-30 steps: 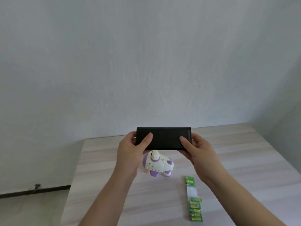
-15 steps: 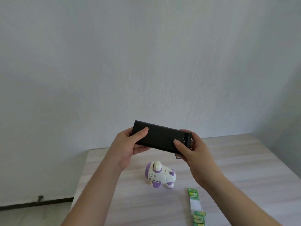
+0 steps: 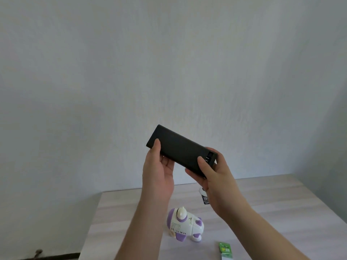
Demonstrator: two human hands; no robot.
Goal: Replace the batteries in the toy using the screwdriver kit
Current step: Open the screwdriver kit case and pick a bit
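Pale wood-grain table (image 3: 281,203) below; long black rectangular screwdriver kit case (image 3: 180,156) held up in the air above it, tilted, right end lower with its inner tray showing slightly. Risk: tray may slide out of that low end and spill bits, since the slope favours it. Left hand (image 3: 159,173) grips the upper end, thumb across the front; right hand (image 3: 212,177) grips the lower end, fingers curled round it. White-and-purple plastic toy (image 3: 185,227) stands on the table, green battery strip (image 3: 225,250) just beside

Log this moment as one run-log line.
stage: opening kit | left hand: grips black rectangular screwdriver case | right hand: grips case's lower end | white-and-purple plastic toy: on table, untouched | green battery pack: unopened
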